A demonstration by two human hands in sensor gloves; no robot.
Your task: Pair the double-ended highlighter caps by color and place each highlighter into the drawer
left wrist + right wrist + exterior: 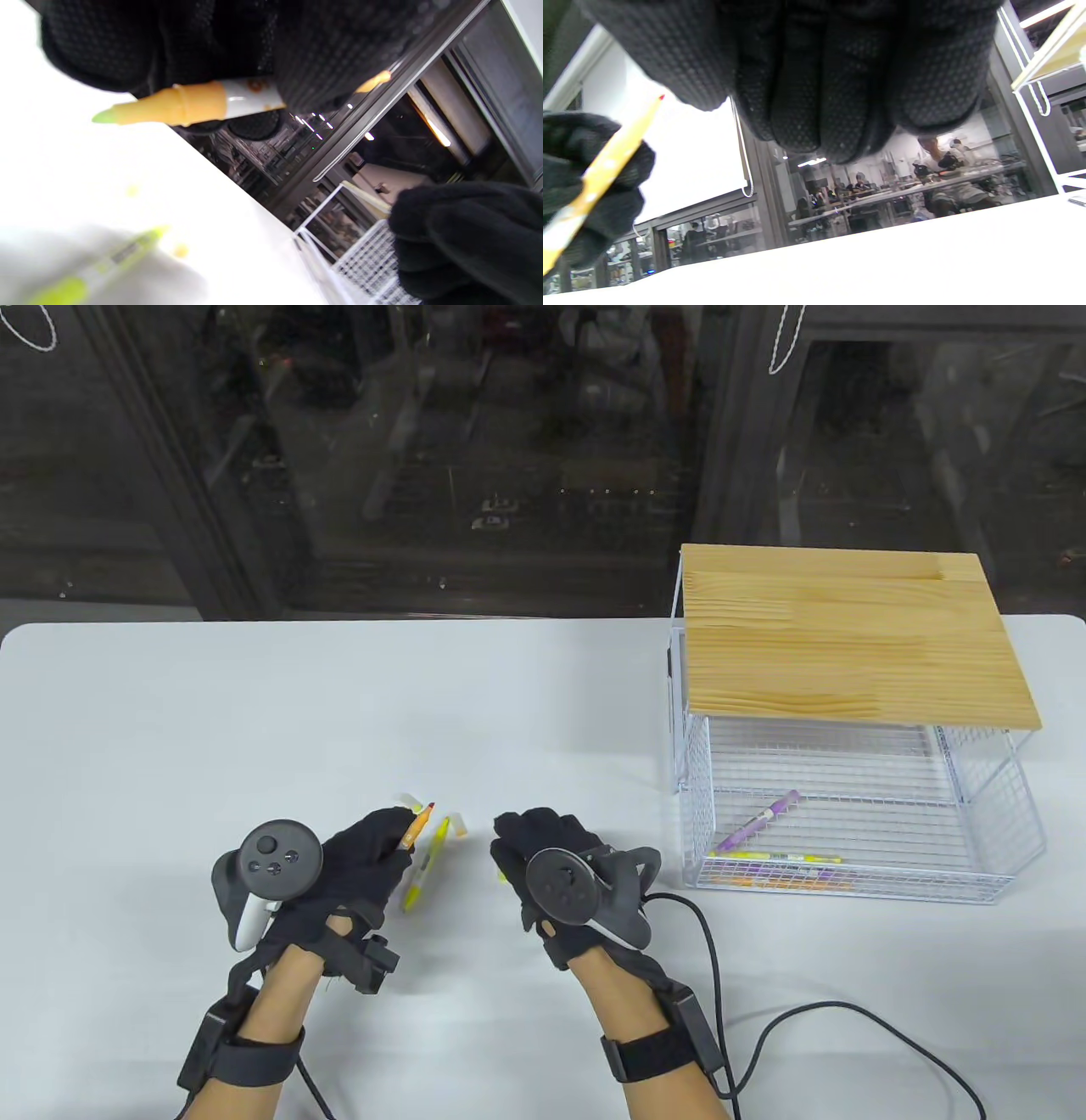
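Left hand (356, 865): grip clenched around an orange highlighter (415, 829), held above the tabletop (170, 729) with the pen angled up and away from the person. The far end is uncapped, showing a reddish tip. The left wrist view shows the other end also uncapped, an orange cone with a pale greenish tip, the white barrel passing under the curled fingers (322, 63).

Right hand (543, 857): fingers curled downward, knuckles toward the camera, low over the tabletop just right of the left hand. A small yellow bit shows at its left edge; whether the grip holds anything cannot be told. The right wrist view shows only the bunched fingers (814, 84) and nothing between them.

A yellow highlighter (427, 865) lies on the tabletop between the two hands, just beside the left fingers. Two pale caps lie near its far end: one (411, 800) left of the orange tip, one (457, 824) to its right.

The drawer (993, 848), a white wire basket, is pulled out from a wire frame under a wooden top (848, 636) at the right of the tabletop, well apart from the hands. Inside lie a purple highlighter (759, 821), set diagonally, and a yellow one (776, 858) along the front. More pens, orange and purple, sit at the front wall, unclear through the mesh.

A black cable (764, 1027) runs from the right wrist across the tabletop.
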